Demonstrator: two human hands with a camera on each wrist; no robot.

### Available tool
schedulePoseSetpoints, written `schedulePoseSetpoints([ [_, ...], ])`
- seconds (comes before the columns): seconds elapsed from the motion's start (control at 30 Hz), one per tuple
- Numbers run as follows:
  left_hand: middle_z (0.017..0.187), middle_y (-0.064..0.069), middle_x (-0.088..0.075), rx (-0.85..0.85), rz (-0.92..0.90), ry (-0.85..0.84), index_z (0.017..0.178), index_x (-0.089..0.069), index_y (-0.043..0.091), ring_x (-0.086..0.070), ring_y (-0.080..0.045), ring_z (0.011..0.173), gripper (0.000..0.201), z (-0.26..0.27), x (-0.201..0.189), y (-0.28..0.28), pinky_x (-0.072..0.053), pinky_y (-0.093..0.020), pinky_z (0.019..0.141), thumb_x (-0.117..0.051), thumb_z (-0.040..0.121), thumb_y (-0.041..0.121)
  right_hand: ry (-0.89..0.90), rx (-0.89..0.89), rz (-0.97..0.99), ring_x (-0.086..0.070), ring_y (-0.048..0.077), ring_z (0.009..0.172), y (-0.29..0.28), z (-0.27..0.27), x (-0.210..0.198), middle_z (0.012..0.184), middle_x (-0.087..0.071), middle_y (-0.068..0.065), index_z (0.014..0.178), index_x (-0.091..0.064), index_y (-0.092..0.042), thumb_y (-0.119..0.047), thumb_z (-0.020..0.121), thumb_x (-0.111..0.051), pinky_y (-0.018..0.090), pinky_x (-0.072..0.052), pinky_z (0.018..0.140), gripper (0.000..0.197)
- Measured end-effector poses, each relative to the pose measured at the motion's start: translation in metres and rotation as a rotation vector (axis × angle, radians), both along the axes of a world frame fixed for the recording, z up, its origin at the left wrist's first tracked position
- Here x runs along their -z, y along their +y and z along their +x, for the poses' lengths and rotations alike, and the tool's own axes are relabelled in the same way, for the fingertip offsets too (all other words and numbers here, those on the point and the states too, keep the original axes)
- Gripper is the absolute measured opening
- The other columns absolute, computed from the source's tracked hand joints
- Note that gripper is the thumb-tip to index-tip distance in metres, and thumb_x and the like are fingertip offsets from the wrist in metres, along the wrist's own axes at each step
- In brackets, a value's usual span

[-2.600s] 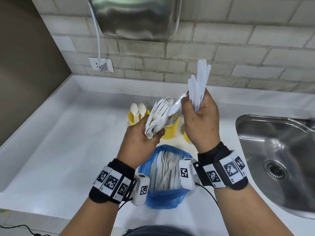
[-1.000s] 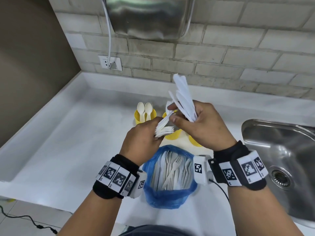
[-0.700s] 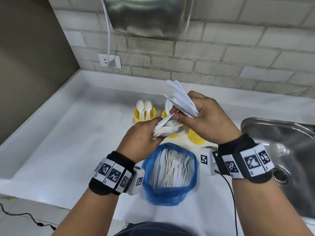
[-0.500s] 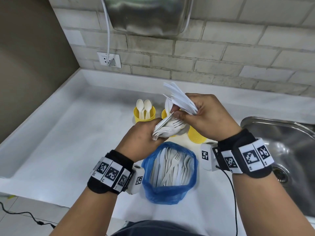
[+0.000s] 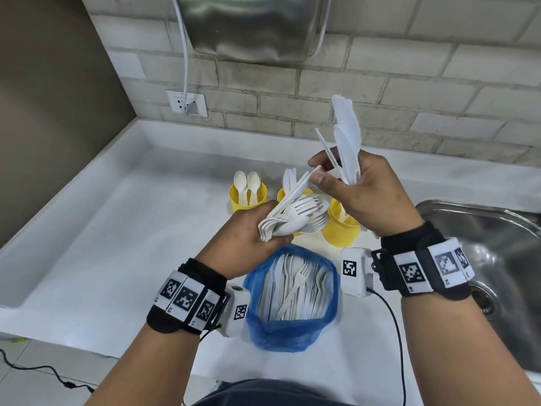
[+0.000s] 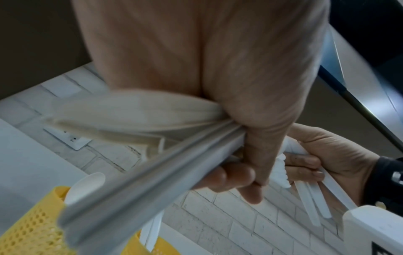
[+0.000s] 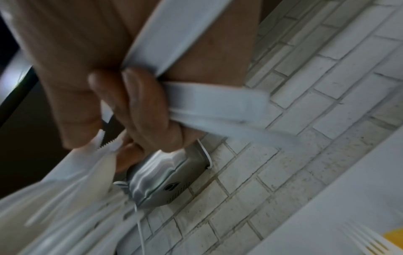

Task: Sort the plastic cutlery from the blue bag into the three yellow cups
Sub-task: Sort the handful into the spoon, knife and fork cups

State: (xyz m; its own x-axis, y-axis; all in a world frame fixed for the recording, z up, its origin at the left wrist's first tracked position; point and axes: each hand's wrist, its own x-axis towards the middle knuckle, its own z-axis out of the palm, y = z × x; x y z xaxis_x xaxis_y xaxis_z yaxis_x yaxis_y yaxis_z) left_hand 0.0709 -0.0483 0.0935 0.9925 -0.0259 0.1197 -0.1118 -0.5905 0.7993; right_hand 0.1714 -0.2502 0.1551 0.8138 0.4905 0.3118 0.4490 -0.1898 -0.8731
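Note:
My left hand (image 5: pixel 248 235) grips a bundle of white plastic forks and spoons (image 5: pixel 298 218) above the blue bag (image 5: pixel 292 332), which stands open and holds several more pieces. My right hand (image 5: pixel 360 189) holds a fan of white knives (image 5: pixel 347 136) upright, and its thumb and forefinger pinch one more knife (image 5: pixel 295 189) whose other end lies in the left hand's bundle. Three yellow cups stand behind the bag: the left cup (image 5: pixel 247 197) holds spoons, the middle cup (image 5: pixel 288 194) holds knives and is partly hidden, the right cup (image 5: pixel 341 227) sits under my right hand.
A steel sink (image 5: pixel 497 259) is set into the white counter (image 5: pixel 117 244) at the right. A brick wall with a socket (image 5: pixel 187 104) and a steel dispenser (image 5: pixel 251 24) runs behind. A cable (image 5: pixel 398 332) hangs from my right wrist.
My right hand has lifted and turned its knives upright, drawing one knife up out of the left hand's bundle. The left hand has stayed above the bag.

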Motion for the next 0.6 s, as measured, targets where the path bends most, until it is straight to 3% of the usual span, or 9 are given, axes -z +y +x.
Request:
schedulePoseSetpoints([
  [0.17,0.101,0.028,-0.068,0.023,-0.054,-0.003,0.118,-0.059,0.039,-0.063,0.009,0.093,0.037,-0.001,-0.006,-0.004,-0.043,-0.004,0.074,-0.078,0.091,0.023,0.041,-0.031,0.034,-0.066,0.001,0.071,0.0,0.002,0.004,0.077,-0.074,-0.008,0.091,-0.074,0.001,-0.012,0.088,-0.079,0.013,-0.049,0.069,0.014],
  [0.3,0.1,0.02,-0.071,0.001,-0.087,-0.01,0.118,-0.061,0.034,-0.064,0.005,0.09,0.036,-0.001,-0.008,-0.003,-0.044,-0.007,0.072,-0.079,0.089,0.022,0.101,0.034,0.25,-0.064,0.003,0.062,0.004,-0.002,0.01,0.077,-0.071,0.006,0.091,-0.068,0.011,-0.01,0.09,-0.074,0.014,-0.047,0.061,0.022],
  [0.37,0.101,0.018,-0.072,-0.005,-0.092,-0.01,0.12,-0.062,0.032,-0.065,0.003,0.09,0.037,-0.002,-0.008,-0.003,-0.045,-0.008,0.072,-0.079,0.089,0.023,0.2,0.056,0.356,-0.058,-0.001,0.051,0.007,-0.002,0.012,0.067,-0.068,-0.002,0.096,-0.066,0.01,-0.004,0.093,-0.069,0.009,-0.043,0.053,0.015],
  [0.43,0.103,0.018,-0.072,-0.004,-0.093,-0.002,0.123,-0.061,0.031,-0.065,0.004,0.091,0.039,-0.003,-0.008,-0.003,-0.045,-0.007,0.073,-0.079,0.089,0.023,0.269,0.038,0.372,-0.059,0.0,0.054,0.007,-0.003,0.013,0.063,-0.066,-0.01,0.097,-0.067,0.008,-0.007,0.094,-0.07,0.012,-0.045,0.056,0.016],
  [0.53,0.106,0.017,-0.072,0.001,-0.096,0.0,0.13,-0.061,0.027,-0.066,0.002,0.093,0.045,-0.003,-0.009,-0.004,-0.048,-0.011,0.076,-0.079,0.09,0.024,0.253,0.002,0.251,-0.068,0.017,0.071,0.009,-0.003,0.014,0.076,-0.074,0.003,0.084,-0.075,-0.009,-0.018,0.089,-0.078,0.028,-0.05,0.067,0.01],
  [0.6,0.107,0.016,-0.073,0.004,-0.092,0.001,0.132,-0.06,0.027,-0.066,0.002,0.093,0.047,-0.003,-0.009,-0.004,-0.049,-0.011,0.077,-0.079,0.09,0.025,0.224,0.021,0.193,-0.068,0.019,0.071,0.009,-0.003,0.014,0.077,-0.075,0.005,0.079,-0.076,-0.012,-0.018,0.088,-0.08,0.028,-0.049,0.066,0.011],
])
